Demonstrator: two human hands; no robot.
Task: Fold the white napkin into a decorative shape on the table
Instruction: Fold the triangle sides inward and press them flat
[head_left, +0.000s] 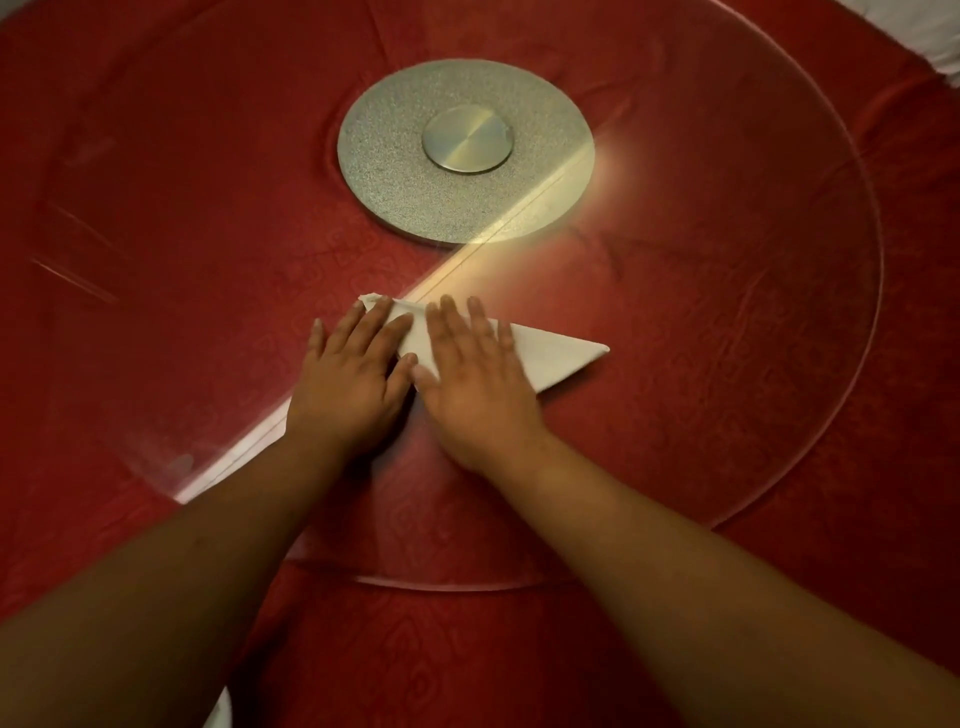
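The white napkin (550, 358) lies folded into a narrow triangle on the glass turntable, its sharp tip pointing right. Both of my hands press flat on it. My left hand (353, 374) covers its left part, fingers spread and pointing away from me. My right hand (475, 374) lies palm down over the middle, thumb touching the left hand's. The napkin's far left corner (374, 300) peeks out beyond my left fingertips. The part under my palms is hidden.
A large round clear glass turntable (779, 441) sits on a red patterned tablecloth (857, 571). Its grey round base with a metal hub (467, 137) is at the centre, beyond the napkin. A bright light streak crosses the glass diagonally.
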